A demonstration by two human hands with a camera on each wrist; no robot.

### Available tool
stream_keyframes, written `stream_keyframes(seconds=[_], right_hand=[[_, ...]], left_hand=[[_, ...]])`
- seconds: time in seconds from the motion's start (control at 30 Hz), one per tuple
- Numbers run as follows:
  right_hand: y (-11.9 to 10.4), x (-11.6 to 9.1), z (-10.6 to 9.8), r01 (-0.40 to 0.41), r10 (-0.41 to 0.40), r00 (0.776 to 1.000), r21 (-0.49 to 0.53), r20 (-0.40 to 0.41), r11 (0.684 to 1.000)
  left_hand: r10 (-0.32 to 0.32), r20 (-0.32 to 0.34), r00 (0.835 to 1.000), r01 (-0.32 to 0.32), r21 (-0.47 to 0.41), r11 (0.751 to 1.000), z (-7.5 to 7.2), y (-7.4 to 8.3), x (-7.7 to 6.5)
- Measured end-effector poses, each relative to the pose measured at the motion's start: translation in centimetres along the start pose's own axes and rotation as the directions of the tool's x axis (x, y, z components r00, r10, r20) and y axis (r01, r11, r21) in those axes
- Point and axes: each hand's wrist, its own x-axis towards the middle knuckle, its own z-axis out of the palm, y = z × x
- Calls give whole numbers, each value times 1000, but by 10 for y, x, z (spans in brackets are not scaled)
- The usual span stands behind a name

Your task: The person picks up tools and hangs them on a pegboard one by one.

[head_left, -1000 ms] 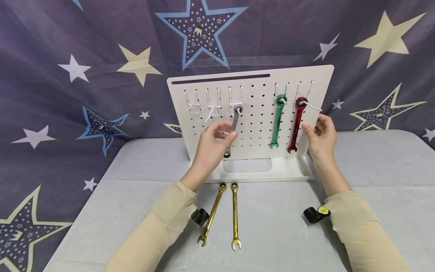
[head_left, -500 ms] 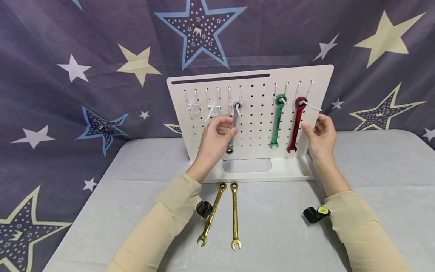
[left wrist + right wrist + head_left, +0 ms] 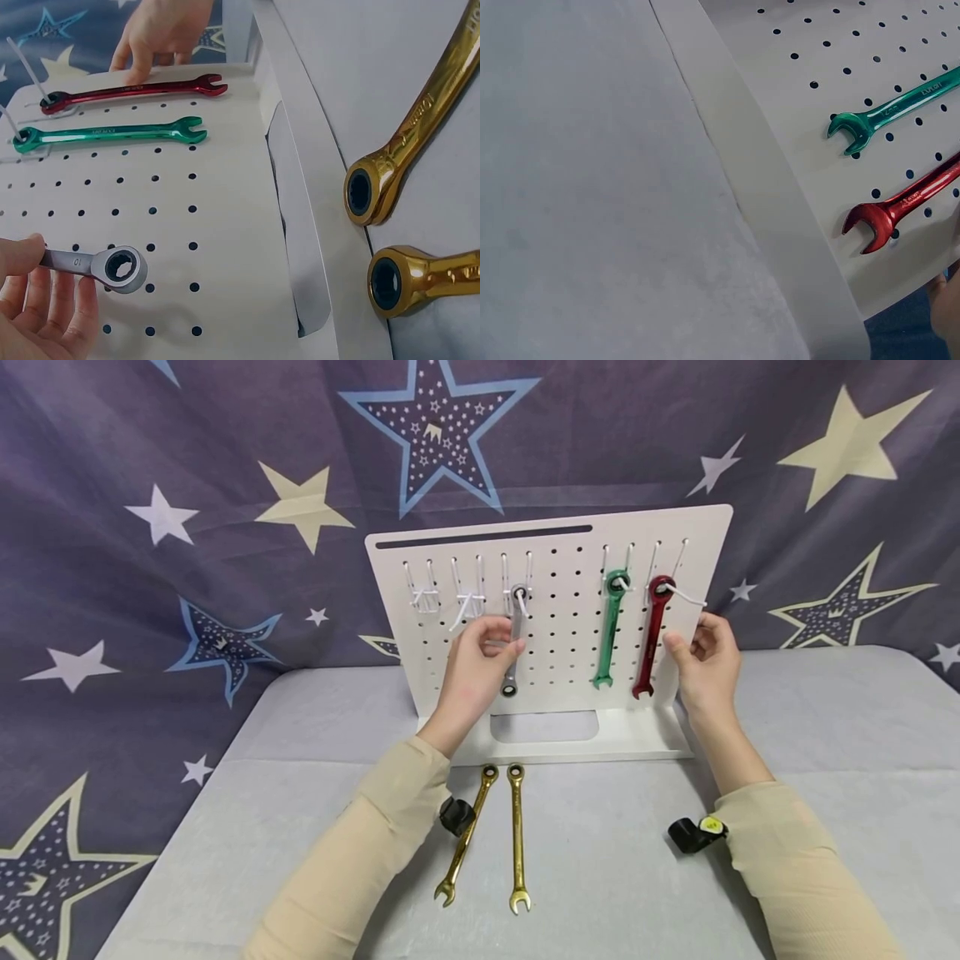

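Note:
My left hand (image 3: 480, 664) pinches a silver ratchet wrench (image 3: 517, 620) between thumb and fingers, in front of a white pegboard (image 3: 555, 697). The wrench hangs nearly upright, its upper ring around the prong of a white hook. Its lower ring (image 3: 122, 268) shows past the hand in the left wrist view. At the board's right edge, my right hand (image 3: 708, 668) grips the panel, thumb on the front and fingers partly hidden behind. Next to that hand hangs a red wrench (image 3: 651, 643), with a green wrench (image 3: 611, 635) to its left.
Two gold wrenches, one slanted (image 3: 480, 802) and one straight (image 3: 517, 843), lie on the grey tabletop (image 3: 607, 860) before the board's base (image 3: 637, 747). Two bare white hooks, an outer one (image 3: 425, 602) and an inner one (image 3: 470, 604), project left of the silver wrench.
My left hand has moved slightly up and right, bringing the silver wrench's ring farther up and back along the hook, closer to the board. My right hand has stayed on the board's edge.

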Motion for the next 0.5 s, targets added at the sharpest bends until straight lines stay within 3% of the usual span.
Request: stream_keyframes(seconds=[0.5], right_hand=[[1, 0, 0, 1, -1, 1000, 14, -2, 1000]], left_hand=[[27, 27, 999, -28, 44, 999, 1, -10, 4]])
